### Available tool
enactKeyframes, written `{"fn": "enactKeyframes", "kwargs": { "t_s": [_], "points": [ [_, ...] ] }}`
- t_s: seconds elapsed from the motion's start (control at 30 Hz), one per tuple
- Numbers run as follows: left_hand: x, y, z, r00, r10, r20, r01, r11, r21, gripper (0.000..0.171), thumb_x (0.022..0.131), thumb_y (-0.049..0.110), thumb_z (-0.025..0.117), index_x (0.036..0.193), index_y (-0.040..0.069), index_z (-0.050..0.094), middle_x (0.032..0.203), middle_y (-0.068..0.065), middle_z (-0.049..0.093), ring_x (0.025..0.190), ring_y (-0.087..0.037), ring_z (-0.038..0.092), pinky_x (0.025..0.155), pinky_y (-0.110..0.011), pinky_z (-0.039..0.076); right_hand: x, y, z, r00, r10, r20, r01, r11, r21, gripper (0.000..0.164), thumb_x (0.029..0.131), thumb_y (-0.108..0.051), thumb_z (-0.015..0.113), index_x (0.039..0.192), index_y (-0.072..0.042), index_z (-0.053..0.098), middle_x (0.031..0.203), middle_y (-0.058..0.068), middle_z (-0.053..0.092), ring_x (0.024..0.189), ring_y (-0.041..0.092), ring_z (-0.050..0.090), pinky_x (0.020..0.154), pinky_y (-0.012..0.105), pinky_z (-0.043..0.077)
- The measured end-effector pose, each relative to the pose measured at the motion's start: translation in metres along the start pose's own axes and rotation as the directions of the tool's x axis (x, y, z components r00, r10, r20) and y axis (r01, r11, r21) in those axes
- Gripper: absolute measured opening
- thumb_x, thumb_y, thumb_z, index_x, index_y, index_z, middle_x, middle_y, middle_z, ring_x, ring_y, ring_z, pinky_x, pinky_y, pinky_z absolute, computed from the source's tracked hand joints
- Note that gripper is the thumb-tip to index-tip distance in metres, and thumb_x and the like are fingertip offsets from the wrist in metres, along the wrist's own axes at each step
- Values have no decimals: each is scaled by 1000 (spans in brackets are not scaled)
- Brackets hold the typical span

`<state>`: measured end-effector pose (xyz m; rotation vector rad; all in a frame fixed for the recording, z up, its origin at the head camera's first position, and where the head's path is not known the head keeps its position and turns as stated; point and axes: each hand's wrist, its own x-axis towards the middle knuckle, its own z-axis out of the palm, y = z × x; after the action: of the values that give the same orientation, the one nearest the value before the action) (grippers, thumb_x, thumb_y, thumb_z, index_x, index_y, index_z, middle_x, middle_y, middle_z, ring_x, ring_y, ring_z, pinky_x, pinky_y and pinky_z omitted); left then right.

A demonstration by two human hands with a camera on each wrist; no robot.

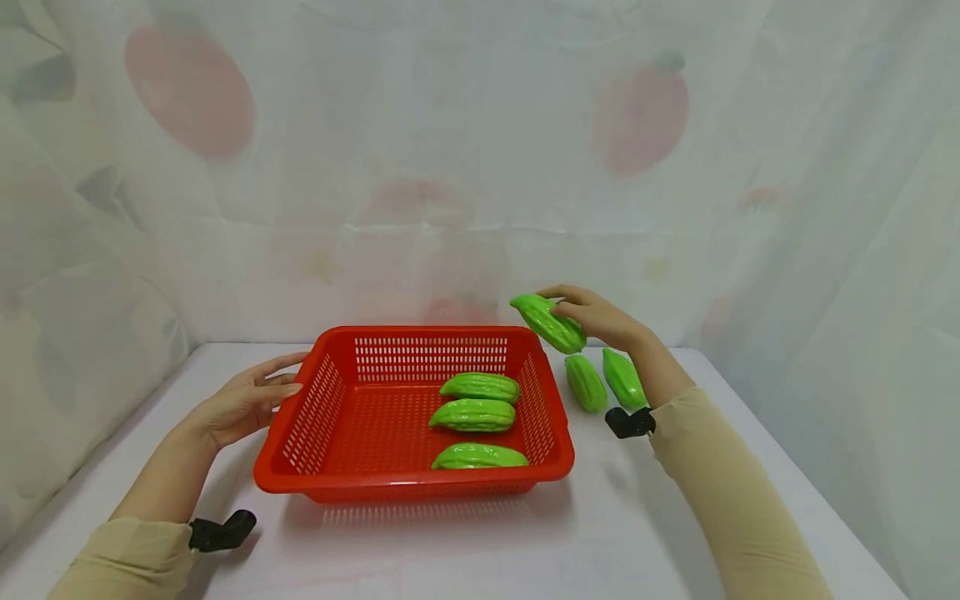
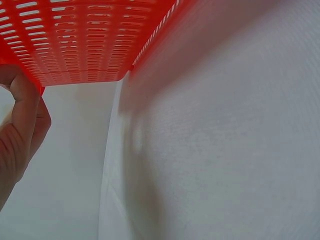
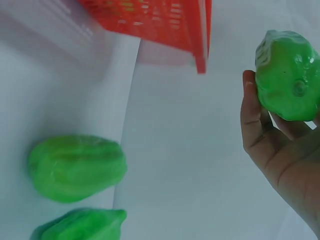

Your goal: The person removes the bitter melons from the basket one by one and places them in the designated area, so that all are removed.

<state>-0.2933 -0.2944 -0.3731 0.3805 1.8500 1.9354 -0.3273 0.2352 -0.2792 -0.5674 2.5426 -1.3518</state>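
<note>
My right hand (image 1: 592,317) holds a bright green bitter melon (image 1: 551,322) in the air, just above the right rear corner of a red plastic basket (image 1: 412,479). In the right wrist view the blunt end of this bitter melon (image 3: 287,80) faces the camera, with fingers around its underside. At the basket's left side, my left hand (image 1: 243,402) grips the rim; the left wrist view shows its bent fingers (image 2: 25,107) against the red edge. Inside the basket, three bitter melons (image 1: 472,415) lie crosswise in its right half, the front one partly hidden by the near rim.
Two more bitter melons lie on the white table right of the basket, one nearer (image 1: 586,383) and one farther right (image 1: 622,379), partly behind the right forearm. A pale printed curtain (image 1: 420,167) stands behind the table (image 1: 525,550) and along both sides.
</note>
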Motion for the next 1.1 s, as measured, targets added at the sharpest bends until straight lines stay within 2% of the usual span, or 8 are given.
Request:
{"fn": "enactKeyframes", "kwargs": {
  "t_s": [0.1, 0.27, 0.53, 0.8, 1.1],
  "points": [
    [0, 0, 1, 1000, -6, -11, 6, 1000, 5, 43, 103, 12, 48, 143, 25, 37, 115, 11, 72, 97, -10, 70, 85, -32, 60, -6, 6, -5, 999, 15, -35, -15, 1000, -1, 42, 104, -25, 42, 145, -18, 44, 127, 14, 52, 94, 19, 59, 81, 31, 54],
    [0, 1, 2, 1000, -6, -13, 6, 1000, 5, 43, 103, 12, 48, 143, 25, 38, 115, 11, 72, 97, -10, 70, 85, -32, 60, -17, 18, -13, 996, 48, -81, -49, 999, -20, 43, 104, -26, 44, 146, -18, 42, 134, 14, 50, 97, 18, 56, 84, 30, 51],
    [-1, 1, 1, 1000, 2, 4, -2, 1000, 2, 43, 103, 12, 47, 143, 24, 37, 116, 10, 71, 98, -10, 70, 86, -32, 60, -32, 35, -22, 983, 80, -166, -84, 996, -21, 47, 104, -30, 45, 147, -10, 40, 125, 20, 54, 84, 10, 56, 73, 26, 51],
    [-1, -2, -2, 1000, 0, 6, 0, 1000, 2, 44, 103, 12, 46, 144, 25, 36, 117, 11, 71, 100, -10, 69, 87, -32, 60, -45, 54, -29, 961, 104, -256, -113, 993, -19, 52, 105, -29, 45, 150, -7, 36, 143, 29, 49, 87, 4, 57, 70, 24, 51],
    [-2, -1, -3, 1000, -8, -7, 8, 1000, 2, 45, 103, 12, 47, 145, 25, 35, 116, 11, 71, 99, -9, 69, 86, -32, 60, -58, 81, -34, 921, 179, -347, -192, 981, -4, 54, 105, -32, 41, 153, -7, 33, 142, 31, 45, 79, 1, 53, 67, 23, 48]
  ]
}}
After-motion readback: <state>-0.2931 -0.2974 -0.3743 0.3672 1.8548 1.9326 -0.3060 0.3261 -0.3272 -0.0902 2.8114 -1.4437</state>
